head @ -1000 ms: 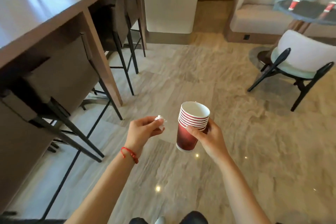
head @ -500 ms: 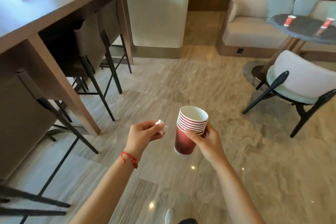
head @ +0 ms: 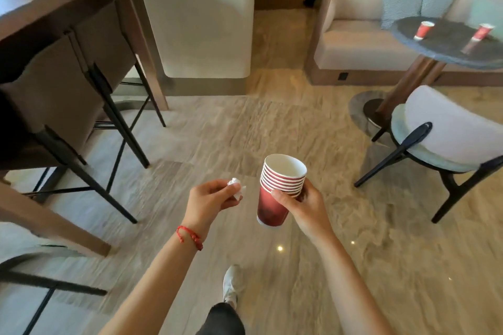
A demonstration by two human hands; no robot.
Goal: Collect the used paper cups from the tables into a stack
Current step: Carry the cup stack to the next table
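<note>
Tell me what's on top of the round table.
Two red paper cups stand apart on the round table: one toward its left, one toward its right. Both are upright. Their insides cannot be seen from here, and the table's right edge is cut off by the frame.

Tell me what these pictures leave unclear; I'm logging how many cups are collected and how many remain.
- Stack of cups, head view: nested rims blur together, so no exact count.
- Two cups on the round table: too small to tell whether empty.
- Round table: right part cut off by the frame edge.
- White wad in the left hand: mostly hidden by fingers.
</note>
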